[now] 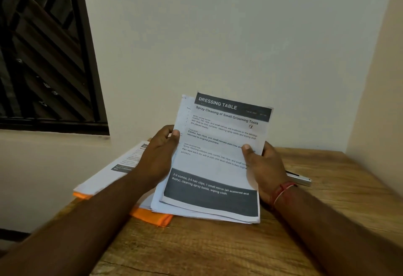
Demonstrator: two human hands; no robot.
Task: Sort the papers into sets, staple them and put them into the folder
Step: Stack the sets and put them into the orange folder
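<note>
A stack of printed papers [214, 162] is tilted up off the table, its bottom edge near the wood. The top sheet is headed "DRESSING TABLE". My left hand [158, 155] grips the stack's left edge, thumb on the front. My right hand [262, 166] grips its right edge, thumb pressed on the top sheet. An orange folder [152, 216] lies flat under and behind the stack, with another pile of printed sheets [111, 171] on its left part. A silver stapler [299, 178] lies on the table behind my right wrist, partly hidden.
The wooden table [218, 249] stands in a corner, with cream walls behind and to the right. A dark barred window [43, 53] is at the upper left. The table's left edge runs close to the folder.
</note>
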